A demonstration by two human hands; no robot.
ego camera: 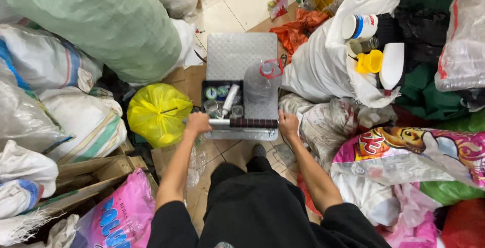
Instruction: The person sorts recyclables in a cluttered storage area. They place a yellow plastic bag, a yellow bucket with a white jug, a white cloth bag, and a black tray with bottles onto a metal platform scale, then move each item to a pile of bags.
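My left hand (197, 123) and my right hand (288, 125) both grip the horizontal handle bar (237, 122) of a small metal platform trolley (241, 53) in front of me. The bar is silver with a black ribbed grip in its right half. On the trolley deck lies a large clear plastic bottle (260, 81) with a red cap ring, and beside it a dark crate (221, 99) holding small jars and a white tube. My black-clad legs and one shoe show below the bar.
Bulging sacks of white, green and striped fabric crowd the left (96, 20). A yellow bag (157, 111) sits left of the trolley. A white sack (333, 61) with plastic bottles stands at the right, above colourful printed bags (414, 152). Tiled floor (237, 0) lies beyond the trolley.
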